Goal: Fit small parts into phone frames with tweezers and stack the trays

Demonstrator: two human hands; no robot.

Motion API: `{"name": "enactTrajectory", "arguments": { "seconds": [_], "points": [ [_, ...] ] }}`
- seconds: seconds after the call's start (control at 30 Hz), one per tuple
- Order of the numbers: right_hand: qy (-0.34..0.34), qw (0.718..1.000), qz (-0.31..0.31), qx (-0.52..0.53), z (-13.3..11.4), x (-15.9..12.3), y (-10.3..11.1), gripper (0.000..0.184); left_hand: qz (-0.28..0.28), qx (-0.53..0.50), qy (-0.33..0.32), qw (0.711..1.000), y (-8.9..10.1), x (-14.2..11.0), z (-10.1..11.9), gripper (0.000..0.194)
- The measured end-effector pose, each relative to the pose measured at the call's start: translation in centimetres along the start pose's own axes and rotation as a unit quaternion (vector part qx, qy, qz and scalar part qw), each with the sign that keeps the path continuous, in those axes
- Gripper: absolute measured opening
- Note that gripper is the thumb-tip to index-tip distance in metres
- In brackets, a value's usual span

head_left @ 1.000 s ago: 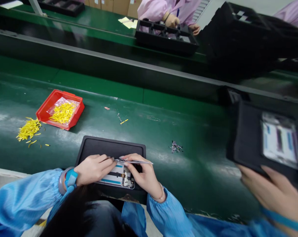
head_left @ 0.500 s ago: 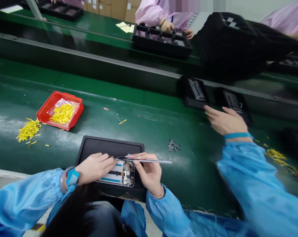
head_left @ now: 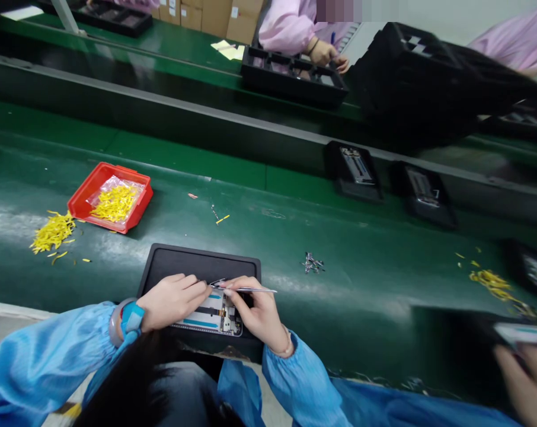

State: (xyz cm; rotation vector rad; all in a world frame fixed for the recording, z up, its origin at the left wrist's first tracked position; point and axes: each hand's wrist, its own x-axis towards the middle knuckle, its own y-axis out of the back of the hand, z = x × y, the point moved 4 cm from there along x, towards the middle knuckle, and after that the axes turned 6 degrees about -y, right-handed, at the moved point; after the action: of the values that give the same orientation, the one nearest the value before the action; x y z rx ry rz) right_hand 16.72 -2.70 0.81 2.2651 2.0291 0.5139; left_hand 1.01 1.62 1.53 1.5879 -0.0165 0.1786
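The left hand [head_left: 173,301] is partly closed, its fingers curled over the upper edge of an open-backed smartphone [head_left: 208,317]. The view does not settle whether it grips the phone or only steadies it. The right hand [head_left: 262,314] is closed in a pinch on slender steel tweezers [head_left: 251,290], which lie almost level across the phone with their tips at its upper edge, just beside the left fingertips.

The phone lies flat on a black rubber mat [head_left: 192,264] at the near edge of the green conveyor bench [head_left: 233,172]. Its exposed back shows blue-and-white strips, a black band, and metal and circuit parts at its right end.

A red plastic tray [head_left: 86,198] holding yellow strips [head_left: 112,203] stands to the left, beyond the mat, with a loose pile of yellow strips [head_left: 53,232] just beside it. A small heap of metal scraps [head_left: 313,263] lies right of the mat. Two black trays [head_left: 352,171] stand near the far edge of the bench. At lower right, a co-worker's hand [head_left: 528,379] holds a white-and-blue item [head_left: 524,333].
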Motion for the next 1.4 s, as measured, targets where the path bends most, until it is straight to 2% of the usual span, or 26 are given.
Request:
{"name": "enactTrajectory", "arguments": {
  "seconds": [0.2, 0.37, 0.6, 0.9, 1.23, 1.4],
  "points": [
    [0.007, 0.999, -0.043, -0.020, 0.05, -0.04, -0.19, 0.014, -0.003, -0.001, -0.001, 1.000, 0.04, -0.05, 0.05, 0.021],
    [-0.011, 0.999, -0.023, -0.030, 0.11, 0.11, -0.11, 0.010, -0.015, -0.006, 0.000, 1.000, 0.01, -0.07, -0.10, 0.020],
    [0.018, 0.999, 0.013, -0.033, -0.21, 0.05, 0.14, 0.008, -0.020, -0.006, 0.011, 1.000, -0.12, -0.04, -0.21, 0.017],
    [0.049, 0.998, -0.015, -0.033, -0.06, -0.24, -0.14, 0.013, -0.036, -0.011, 0.010, 0.999, -0.36, 0.06, -0.16, 0.018],
    [0.071, 0.994, -0.051, -0.063, -0.32, -0.32, -0.18, 0.017, 0.001, -0.022, 0.026, 0.999, -0.26, -0.03, -0.40, 0.017],
    [0.070, 0.993, -0.049, -0.087, -0.07, -0.45, -0.28, 0.018, -0.017, -0.038, 0.033, 0.999, -0.32, -0.01, -0.50, 0.018]
  ]
}}
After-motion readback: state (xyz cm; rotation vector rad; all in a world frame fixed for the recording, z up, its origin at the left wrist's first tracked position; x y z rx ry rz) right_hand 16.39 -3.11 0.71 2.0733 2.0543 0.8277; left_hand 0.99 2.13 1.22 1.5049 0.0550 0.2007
